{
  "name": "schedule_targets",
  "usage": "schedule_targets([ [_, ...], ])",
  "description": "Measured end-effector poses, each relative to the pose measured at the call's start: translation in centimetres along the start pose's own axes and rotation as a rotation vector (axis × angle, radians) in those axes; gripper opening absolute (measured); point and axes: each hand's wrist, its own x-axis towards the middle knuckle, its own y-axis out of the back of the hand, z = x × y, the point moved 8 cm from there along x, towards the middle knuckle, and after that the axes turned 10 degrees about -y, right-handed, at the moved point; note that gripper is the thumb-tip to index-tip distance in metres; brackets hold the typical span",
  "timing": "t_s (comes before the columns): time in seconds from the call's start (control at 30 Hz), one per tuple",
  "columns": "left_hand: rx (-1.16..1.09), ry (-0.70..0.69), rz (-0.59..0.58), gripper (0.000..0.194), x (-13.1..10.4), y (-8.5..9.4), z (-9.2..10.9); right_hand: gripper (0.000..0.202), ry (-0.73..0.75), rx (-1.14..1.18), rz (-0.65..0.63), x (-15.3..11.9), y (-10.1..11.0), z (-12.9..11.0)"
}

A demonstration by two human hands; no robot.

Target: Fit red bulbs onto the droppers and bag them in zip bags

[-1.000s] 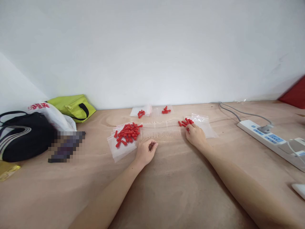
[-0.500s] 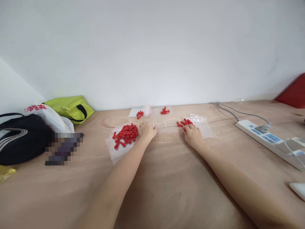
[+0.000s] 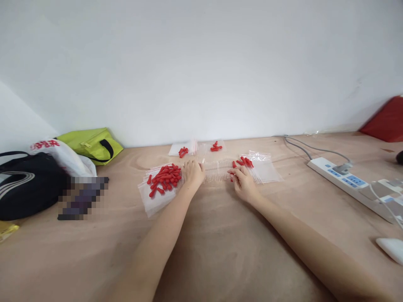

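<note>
A row of thin clear tubes (image 3: 218,171) lies on the wooden table between my hands. My left hand (image 3: 193,173) rests at the row's left end, fingers bent; what is under its fingertips is hidden. Beside it, a large heap of red rubber bulbs (image 3: 165,179) sits on clear plastic bags (image 3: 150,206). At the row's right end my right hand (image 3: 242,181) is closed on a red bulb (image 3: 232,178). Several more red bulbs (image 3: 246,161) lie just behind that hand, on clear bags (image 3: 267,168).
Two small groups of red bulbs (image 3: 183,152) (image 3: 216,146) lie on bags near the wall. At left are a black bag (image 3: 34,184), a white bag (image 3: 71,159) and a green bag (image 3: 88,144). A power strip (image 3: 341,178) stands at right.
My right hand has moved left from the right-hand red bulbs to the end of the tube row, with a red bulb in its fingers. My left hand has stayed nearly in place.
</note>
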Motion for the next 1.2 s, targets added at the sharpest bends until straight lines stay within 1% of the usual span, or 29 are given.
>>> schedule_targets([
  [0.07,-0.035,-0.097,-0.009,0.016,-1.3,1.0,0.4,0.02,0.063,0.126,-0.087,-0.7,-0.7,-1.6],
  [0.1,-0.059,-0.166,-0.022,0.014,-2.2,1.4,0.7,0.018,0.091,0.171,-0.139,-1.1,-1.0,-2.3],
  [0.13,-0.1,-0.274,-0.033,0.013,-3.3,1.7,1.3,0.017,0.116,0.204,-0.197,-1.5,-1.4,-2.9],
  [0.17,-0.141,-0.348,-0.051,0.013,-4.4,2.0,1.6,0.016,0.138,0.225,-0.258,-1.9,-1.8,-3.5],
  [0.23,-0.193,-0.432,-0.083,0.012,-6.5,2.1,1.6,0.016,0.17,0.219,-0.357,-2.5,-2.3,-4.1],
  [0.3,-0.24,-0.48,-0.102,0.012,-8.0,1.8,1.4,0.013,0.179,0.142,-0.384,-2.9,-2.6,-4.2],
  [0.33,-0.259,-0.49,-0.092,0.012,-8.6,1.7,1.3,0.012,0.17,0.088,-0.366,-2.8,-2.5,-4.1],
  [0.37,-0.274,-0.499,-0.079,0.011,-8.9,1.6,1.2,0.016,0.152,0.033,-0.335,-2.7,-2.4,-3.9],
  [0.43,-0.285,-0.516,-0.042,0.011,-9.2,1.6,1.1,0.031,0.108,-0.072,-0.271,-2.5,-2.4,-3.5],
  [0.47,-0.282,-0.524,-0.026,0.012,-9.3,1.6,1.1,0.035,0.095,-0.115,-0.252,-2.4,-2.4,-3.4],
  [0.5,-0.276,-0.529,-0.014,0.014,-9.3,1.6,1.1,0.034,0.089,-0.149,-0.242,-2.4,-2.6,-3.4],
  [0.57,-0.271,-0.533,-0.003,0.016,-9.2,1.6,1.1,0.025,0.094,-0.185,-0.243,-2.4,-2.9,-3.5],
  [0.63,-0.277,-0.535,0.003,0.018,-9.2,1.6,1.1,0.02,0.097,-0.176,-0.25,-2.5,-3.0,-3.5],
  [0.73,-0.284,-0.548,0.01,0.019,-9.3,1.6,1.1,0.018,0.089,-0.136,-0.244,-2.6,-2.7,-3.5],
  [0.9,-0.273,-0.576,0.017,0.021,-9.4,1.7,1.3,0.016,0.126,-0.085,-0.254,-2.7,-2.3,-4.1],
  [1.07,-0.278,-0.601,0.028,0.021,-9.5,1.7,1.5,0.016,0.101,-0.063,-0.25,-2.8,-2.3,-4.2],
  [1.2,-0.279,-0.611,0.023,0.022,-9.6,1.7,1.5,0.017,0.152,-0.074,-0.269,-3.0,-2.5,-4.5],
])
